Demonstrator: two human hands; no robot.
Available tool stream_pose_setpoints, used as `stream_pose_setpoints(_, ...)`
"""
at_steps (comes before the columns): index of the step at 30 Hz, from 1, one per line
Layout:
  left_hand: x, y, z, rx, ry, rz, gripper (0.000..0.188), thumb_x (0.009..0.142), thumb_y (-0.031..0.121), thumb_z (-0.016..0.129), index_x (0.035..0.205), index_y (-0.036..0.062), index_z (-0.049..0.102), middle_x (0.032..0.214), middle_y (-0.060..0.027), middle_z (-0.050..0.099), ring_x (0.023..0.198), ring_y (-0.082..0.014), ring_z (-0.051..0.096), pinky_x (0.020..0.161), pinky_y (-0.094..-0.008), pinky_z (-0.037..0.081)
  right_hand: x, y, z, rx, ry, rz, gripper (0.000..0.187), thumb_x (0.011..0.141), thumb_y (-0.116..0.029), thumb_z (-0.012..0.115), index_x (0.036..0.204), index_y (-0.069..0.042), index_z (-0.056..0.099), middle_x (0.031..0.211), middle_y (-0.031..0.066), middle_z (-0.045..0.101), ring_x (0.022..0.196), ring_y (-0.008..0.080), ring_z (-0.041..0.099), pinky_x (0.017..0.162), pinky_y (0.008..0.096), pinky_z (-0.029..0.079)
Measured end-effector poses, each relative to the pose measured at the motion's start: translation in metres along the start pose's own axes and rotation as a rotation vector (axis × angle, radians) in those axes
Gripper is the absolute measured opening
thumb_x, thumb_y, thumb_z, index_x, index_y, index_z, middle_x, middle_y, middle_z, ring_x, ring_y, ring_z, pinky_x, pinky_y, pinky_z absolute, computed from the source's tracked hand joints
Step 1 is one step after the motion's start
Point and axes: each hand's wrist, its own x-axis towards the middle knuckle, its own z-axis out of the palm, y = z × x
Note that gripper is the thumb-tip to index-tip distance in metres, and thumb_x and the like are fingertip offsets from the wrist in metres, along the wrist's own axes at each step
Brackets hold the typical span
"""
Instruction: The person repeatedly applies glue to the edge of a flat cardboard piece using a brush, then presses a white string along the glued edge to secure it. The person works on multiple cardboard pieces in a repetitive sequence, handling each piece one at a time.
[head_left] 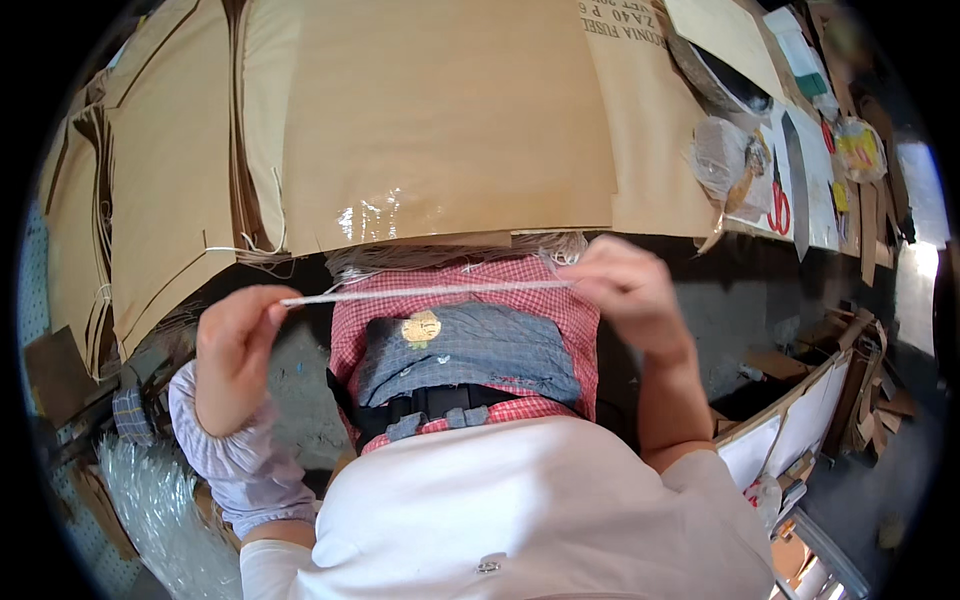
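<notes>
A white string (430, 292) is stretched nearly level between my two hands, above my lap and just before the table edge. My left hand (235, 340) pinches its left end between thumb and fingers. At the other end, my right hand (630, 295), smeared a little by motion, grips the string with curled fingers. Beneath the string lie a red checked cloth (470, 275) and a blue cloth (460, 350) with a yellow patch. More strands of string (440, 257) hang in a bundle under the edge of the brown paper (450, 120).
Stacks of folded brown paper (175, 170) lie to the left on the table. Red-handled scissors (779, 205), a long blade (796, 185) and a plastic bag (722, 155) lie at the right. Clear plastic strips (165, 510) stand at the lower left; cardboard scraps (780, 365) sit at the lower right.
</notes>
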Motion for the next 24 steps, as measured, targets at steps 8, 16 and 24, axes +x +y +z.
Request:
stream_pose_setpoints(8,0.063,-0.078,0.066,-0.108,0.162,0.064,0.008,0.076,0.002,0.068,0.083,-0.0020,0.067,0.071,-0.0107,0.059,0.061,-0.0198,0.057,0.055,-0.0282,0.043,0.035,0.062,-0.041,-0.065,0.204,0.555,0.012,0.078,-0.008,0.065,0.082,0.003,0.066,0.078,0.0067,0.064,0.070,0.0134,0.058,0.062,0.0261,0.046)
stream_pose_setpoints(16,0.055,-0.092,0.090,0.148,0.391,0.052,0.010,0.071,0.004,0.070,0.080,0.0008,0.066,0.078,-0.0081,0.059,0.077,-0.0246,0.058,0.067,-0.0341,0.044,0.031,0.080,-0.023,-0.597,0.282,0.224,0.010,0.071,-0.005,0.065,0.076,0.000,0.058,0.069,0.0086,0.052,0.067,0.0208,0.054,0.065,0.0299,0.046)
stream_pose_setpoints(24,0.058,-0.070,0.087,0.543,0.454,0.289,0.019,0.070,0.005,0.069,0.086,0.0062,0.059,0.087,-0.0059,0.057,0.086,-0.0260,0.055,0.074,-0.0361,0.042,0.029,0.061,-0.032,0.258,0.220,0.515,0.028,0.071,0.002,0.067,0.071,-0.011,0.042,0.070,-0.0073,0.038,0.064,0.0019,0.038,0.055,0.0189,0.032)
